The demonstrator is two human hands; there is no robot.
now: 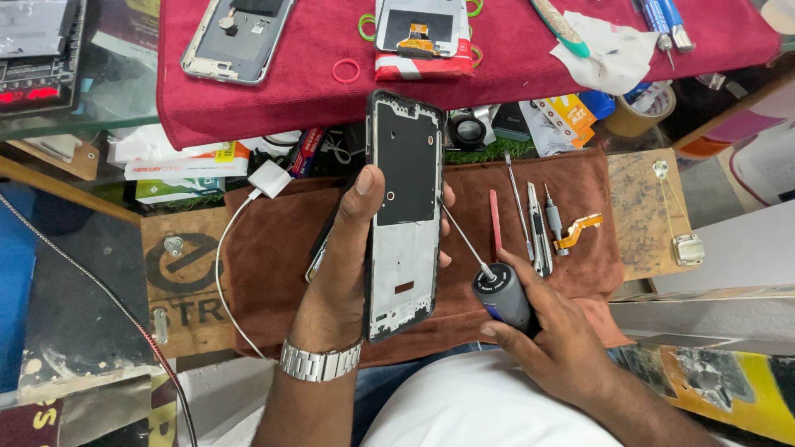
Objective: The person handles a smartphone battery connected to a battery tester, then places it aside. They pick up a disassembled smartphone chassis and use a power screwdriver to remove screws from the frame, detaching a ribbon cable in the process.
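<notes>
My left hand (344, 257) holds a black phone frame (403, 211) upright over the brown cloth (273, 248), thumb along its left edge and fingertips showing at its right edge. The frame's inside faces me, dark at the top and pale lower down. My right hand (563, 339) grips a screwdriver (497, 290) by its dark, blue-banded handle. Its thin metal shaft slants up and left, and the tip meets the frame's right edge near my fingertips. A metal watch is on my left wrist.
On the brown cloth right of the frame lie a pink stick (495, 222), tweezers and small drivers (537, 228) and an orange flex cable (580, 229). A red cloth (331, 108) behind carries two opened phones (236, 37), rubber bands and tissue. A white cable (224, 265) trails left.
</notes>
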